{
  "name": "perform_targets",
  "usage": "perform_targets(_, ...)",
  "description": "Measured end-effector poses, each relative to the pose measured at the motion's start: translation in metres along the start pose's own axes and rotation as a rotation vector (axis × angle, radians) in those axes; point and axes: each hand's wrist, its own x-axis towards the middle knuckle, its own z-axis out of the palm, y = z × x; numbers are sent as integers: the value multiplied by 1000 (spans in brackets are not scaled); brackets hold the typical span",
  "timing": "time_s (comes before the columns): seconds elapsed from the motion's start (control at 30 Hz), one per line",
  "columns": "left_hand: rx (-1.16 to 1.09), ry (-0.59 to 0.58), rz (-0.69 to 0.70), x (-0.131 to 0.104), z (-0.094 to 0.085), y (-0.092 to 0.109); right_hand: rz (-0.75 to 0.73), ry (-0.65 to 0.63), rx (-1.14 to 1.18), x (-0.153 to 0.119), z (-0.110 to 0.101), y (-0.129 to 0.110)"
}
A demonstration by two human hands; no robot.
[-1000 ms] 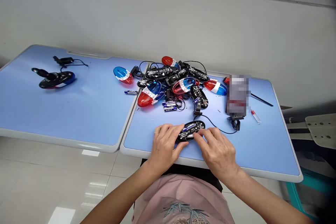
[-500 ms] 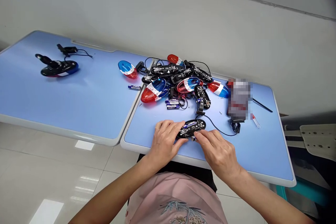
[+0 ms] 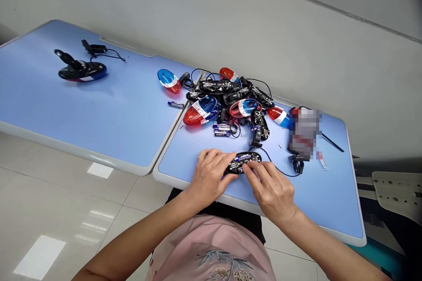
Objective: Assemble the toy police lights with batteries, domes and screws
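Note:
My left hand [image 3: 211,171] is closed around the left end of an open black light housing [image 3: 236,167], thumb on the near edge and fingers on the far edge. Inside the housing, one blue-and-white battery [image 3: 243,157] lies along the far side. My right hand [image 3: 272,186] is closed, its fingertips pinched down at the housing's near side. They cover most of a small battery there. A black cable [image 3: 275,164] runs from the housing to a black clamp [image 3: 297,166] on the right.
Behind my hands lie several open black housings [image 3: 216,86], red-and-blue lens covers [image 3: 201,111] and loose batteries [image 3: 221,130]. A pixelated object [image 3: 305,134], a black rod [image 3: 332,142] and a small red-tipped clear item [image 3: 322,161] are at right. An assembled light [image 3: 82,71] stands on the left table [image 3: 108,118].
My right fingertips have moved from just off the housing's near edge onto it, bringing the battery, whose end showed before, into the housing. My left hand keeps its hold. The camera view has shifted slightly.

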Motion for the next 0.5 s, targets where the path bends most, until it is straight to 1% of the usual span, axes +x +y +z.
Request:
perform_targets(0.23,10,2,-9,0,-1,0,-51,-61,-53,9,-9,4)
perform_targets(0.37,19,-8,-14,0,-1,0,-76,-59,-19,8,-4,5)
perform_targets(0.5,24,-4,-2,0,-1,-2,-101,0,80,5,5,7)
